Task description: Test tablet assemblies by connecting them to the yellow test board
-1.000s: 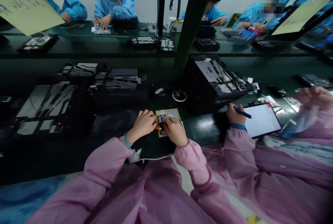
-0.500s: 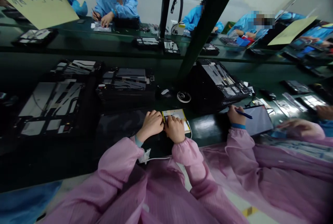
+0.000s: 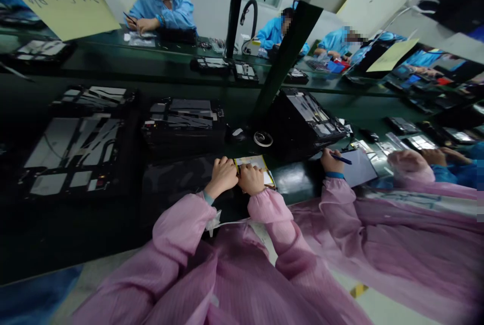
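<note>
Yellow-edged flat module [image 3: 255, 164] sits around 12 o'clock on the green surface [image 3: 295, 180], not fitted into anything so far. Open black housing [image 3: 183, 128] lies at 11 o'clock, innards showing. Left hand [image 3: 224, 176] curls at the module's left edge, right hand [image 3: 251, 179] curls over its lower part; can't tell if either really grips it. Co-worker's pen hand [image 3: 331, 161] is off at 2 o'clock.

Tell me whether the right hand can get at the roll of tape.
Probably yes. The right hand lies on the yellow-edged card, and the roll of tape sits just beyond it, with only bare bench showing between them. The black tray stands beside the roll, not in the way.
</note>
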`<action>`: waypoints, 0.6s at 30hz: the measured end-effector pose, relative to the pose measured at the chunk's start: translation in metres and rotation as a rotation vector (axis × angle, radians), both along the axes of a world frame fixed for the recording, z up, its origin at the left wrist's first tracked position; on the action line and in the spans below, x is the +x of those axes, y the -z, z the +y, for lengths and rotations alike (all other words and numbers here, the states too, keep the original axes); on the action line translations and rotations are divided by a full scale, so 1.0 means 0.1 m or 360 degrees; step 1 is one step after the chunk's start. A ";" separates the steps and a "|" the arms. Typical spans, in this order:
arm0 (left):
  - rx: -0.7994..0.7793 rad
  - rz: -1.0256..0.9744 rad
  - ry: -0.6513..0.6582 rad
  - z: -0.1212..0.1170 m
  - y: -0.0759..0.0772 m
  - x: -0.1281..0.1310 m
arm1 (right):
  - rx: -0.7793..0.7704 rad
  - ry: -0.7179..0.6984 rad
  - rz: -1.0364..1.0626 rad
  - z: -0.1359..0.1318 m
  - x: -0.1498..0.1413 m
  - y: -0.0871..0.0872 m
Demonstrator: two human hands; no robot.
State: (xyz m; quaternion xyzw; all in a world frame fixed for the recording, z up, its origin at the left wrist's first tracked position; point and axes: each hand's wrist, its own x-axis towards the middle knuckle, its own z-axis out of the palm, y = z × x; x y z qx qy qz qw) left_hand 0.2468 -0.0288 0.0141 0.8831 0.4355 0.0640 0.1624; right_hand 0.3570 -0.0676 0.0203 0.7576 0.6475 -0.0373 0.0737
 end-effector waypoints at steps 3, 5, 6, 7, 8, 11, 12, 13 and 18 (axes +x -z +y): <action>-0.0022 -0.0015 -0.0013 0.01 0.01 0.00 | 0.0016 0.0010 0.0020 0.00 -0.02 0.01; -0.0032 -0.0026 -0.0022 0.02 0.03 0.02 | 0.0027 0.0025 0.0031 0.00 -0.03 0.02; -0.0034 -0.0036 -0.0026 0.02 0.04 0.03 | 0.0030 0.0032 0.0039 0.01 -0.03 0.01; -0.0033 -0.0053 -0.0028 0.03 0.04 0.04 | 0.0032 0.0033 0.0050 0.01 -0.02 0.00; -0.0030 -0.0076 -0.0032 0.03 0.03 0.05 | 0.0031 0.0029 0.0067 0.01 0.00 -0.02; -0.0001 -0.0188 -0.0072 0.01 -0.05 -0.05 | 0.0029 -0.0008 0.0115 -0.01 0.10 -0.12; 0.0021 -0.0249 -0.0100 0.00 -0.08 -0.15 | 0.0066 -0.0026 0.0139 -0.03 0.14 -0.15; 0.0058 -0.0331 -0.0144 -0.03 -0.10 -0.30 | 0.0131 -0.0054 0.0180 -0.05 0.17 -0.18; 0.0324 -0.0601 -0.0780 -0.35 0.12 -1.40 | 0.0432 -0.0403 0.0668 -0.12 0.10 -0.12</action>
